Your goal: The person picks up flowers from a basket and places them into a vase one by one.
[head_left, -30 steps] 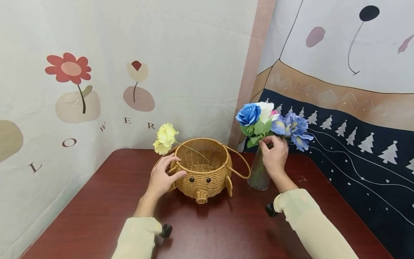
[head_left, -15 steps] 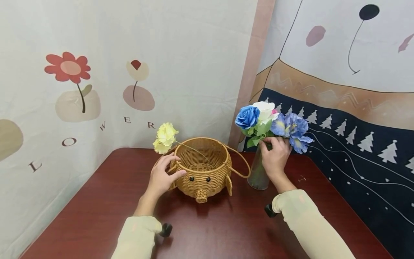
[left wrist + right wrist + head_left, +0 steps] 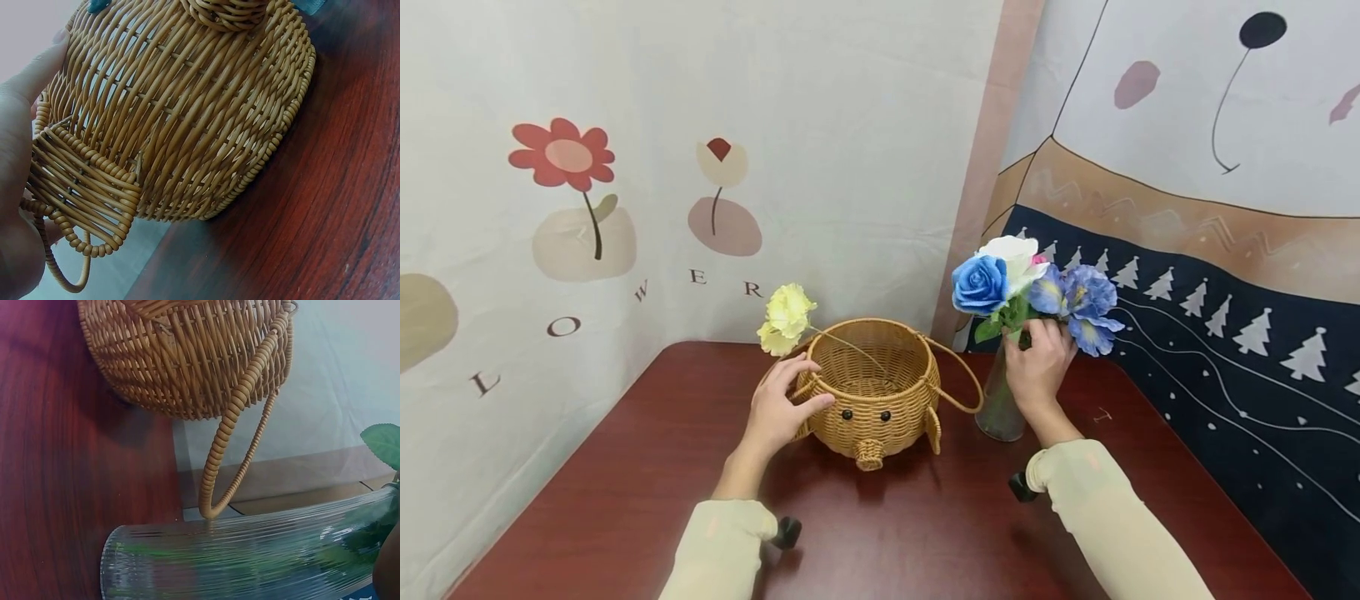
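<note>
A wicker basket (image 3: 868, 429) with a snout, button eyes and side ears stands mid-table. A yellow flower (image 3: 786, 315) leans out over its left rim, its thin stem inside. My left hand (image 3: 781, 402) holds the basket's left side, thumb along the front and index finger at the rim; the other fingertips are hidden. To the right stands a ribbed clear vase (image 3: 997, 407) with a blue rose (image 3: 980, 284), a white flower (image 3: 1017, 257) and blue-violet flowers (image 3: 1078, 300). My right hand (image 3: 1041, 358) pinches a flower stem at the vase's mouth; which flower it belongs to is unclear.
The basket's looped handle (image 3: 961, 375) hangs out on the right, close to the vase; in the right wrist view the loop (image 3: 228, 425) overlaps the glass. A dark red table (image 3: 865, 533) carries everything. Printed cloths (image 3: 865, 167) hang behind and at the right.
The blue rose has turned and dropped slightly, and the leaves beneath it have shifted. My right hand has moved a little at the vase's mouth. The left hand and basket stay put.
</note>
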